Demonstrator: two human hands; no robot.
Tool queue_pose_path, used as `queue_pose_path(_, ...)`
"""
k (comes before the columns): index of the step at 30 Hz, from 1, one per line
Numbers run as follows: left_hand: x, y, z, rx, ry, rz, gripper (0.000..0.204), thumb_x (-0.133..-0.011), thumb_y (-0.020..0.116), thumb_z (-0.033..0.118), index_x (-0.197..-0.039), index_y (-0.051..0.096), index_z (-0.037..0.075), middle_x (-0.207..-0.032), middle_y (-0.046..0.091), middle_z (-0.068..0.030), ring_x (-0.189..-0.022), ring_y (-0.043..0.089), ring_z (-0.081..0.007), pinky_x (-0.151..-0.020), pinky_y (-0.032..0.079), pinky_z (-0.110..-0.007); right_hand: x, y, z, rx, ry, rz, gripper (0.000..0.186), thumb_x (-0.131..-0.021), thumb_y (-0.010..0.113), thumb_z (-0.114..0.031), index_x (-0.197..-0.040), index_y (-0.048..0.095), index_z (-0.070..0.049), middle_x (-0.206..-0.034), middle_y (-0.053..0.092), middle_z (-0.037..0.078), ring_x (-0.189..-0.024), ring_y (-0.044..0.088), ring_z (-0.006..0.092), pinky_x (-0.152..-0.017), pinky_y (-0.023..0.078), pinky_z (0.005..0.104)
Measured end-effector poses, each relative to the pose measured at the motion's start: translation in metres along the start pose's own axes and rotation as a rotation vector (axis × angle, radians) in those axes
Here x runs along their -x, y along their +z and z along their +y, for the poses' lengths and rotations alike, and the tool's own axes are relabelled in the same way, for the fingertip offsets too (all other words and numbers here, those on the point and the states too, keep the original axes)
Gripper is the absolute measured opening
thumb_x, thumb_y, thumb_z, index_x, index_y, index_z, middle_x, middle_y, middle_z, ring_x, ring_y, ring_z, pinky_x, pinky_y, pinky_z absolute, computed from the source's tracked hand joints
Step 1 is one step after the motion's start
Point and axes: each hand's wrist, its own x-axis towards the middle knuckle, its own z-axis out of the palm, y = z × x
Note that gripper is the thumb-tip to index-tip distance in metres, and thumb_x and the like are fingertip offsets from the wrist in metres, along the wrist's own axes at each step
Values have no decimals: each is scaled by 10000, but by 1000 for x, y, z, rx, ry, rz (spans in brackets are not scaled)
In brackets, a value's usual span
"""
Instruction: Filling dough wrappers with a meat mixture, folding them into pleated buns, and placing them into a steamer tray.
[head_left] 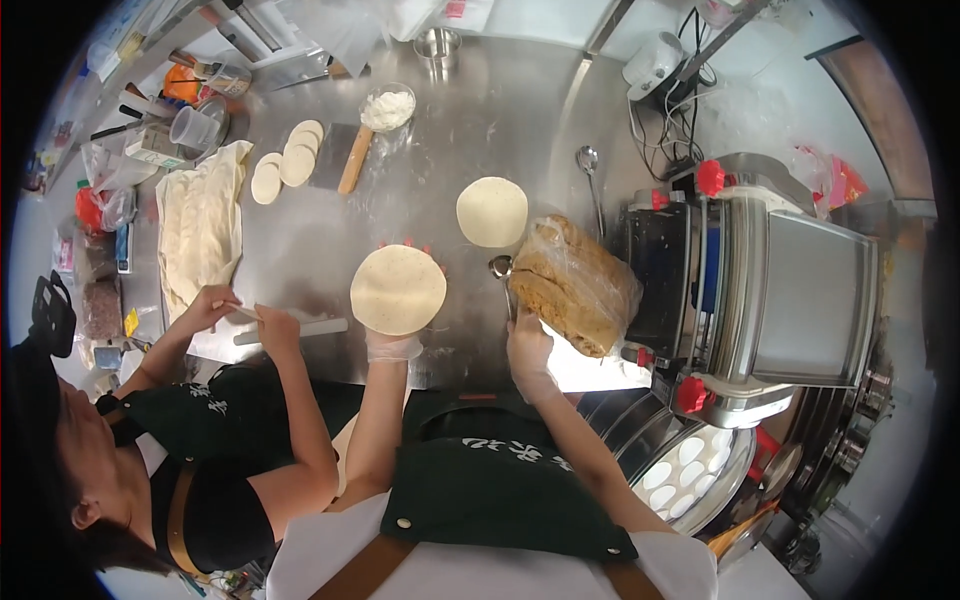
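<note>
A round, flat dough wrapper (pixel 398 290) lies across my gloved left hand (pixel 394 347), hiding the palm. Only the fingertips show past its far edge. My right hand (pixel 530 352), also gloved, is closed around the handle of a metal spoon (pixel 501 267). The spoon's head rests against the left end of a lump of brown filling (pixel 575 285), which is partly wrapped in clear plastic. Beyond the spoon, a second dough wrapper (pixel 492 212) lies flat on the steel table (pixel 430 190).
A co-worker's hands (pixel 262 318) work at left near a rolling pin (pixel 290 331) and a covered dough slab (pixel 203 225). Small dough rounds (pixel 298 164), a scraper (pixel 355 158) and a flour bowl (pixel 388 108) sit farther back. At right stands a roller machine (pixel 745 290), beside another spoon (pixel 592 185).
</note>
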Motion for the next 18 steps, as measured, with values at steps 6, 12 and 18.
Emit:
queue_pose_path(6, 26, -6, -3, -52, -52, -58, 480, -959, 462, 398, -1392, 463, 191, -1455, 418, -128, -1330, 398, -384, -1091, 316, -609, -3, 27, -12, 13, 228, -14, 285, -798, 698, -225, -1015, 602, -69, -837, 610, 108, -642, 663, 270, -598, 547, 388)
queue_pose_path(12, 29, -27, -7, 46, -161, 99, 552, -946, 497, 415, -1374, 458, 68, -1446, 417, -174, -1319, 417, -386, -1090, 345, -575, -2, 0, -32, 58, 293, -161, 144, -849, 599, -142, -949, 618, -40, -868, 650, 163, -792, 681, 296, -660, 542, 422)
queue_pose_path(18, 33, -5, -30, -156, -331, -192, 550, -938, 492, 457, -1394, 441, 154, -1453, 403, -157, -1335, 395, -379, -1101, 316, -583, 59, -29, -9, -750, 314, -233, 277, -902, 493, -59, -1168, 557, -19, -835, 641, 163, -789, 644, 343, -732, 508, 417)
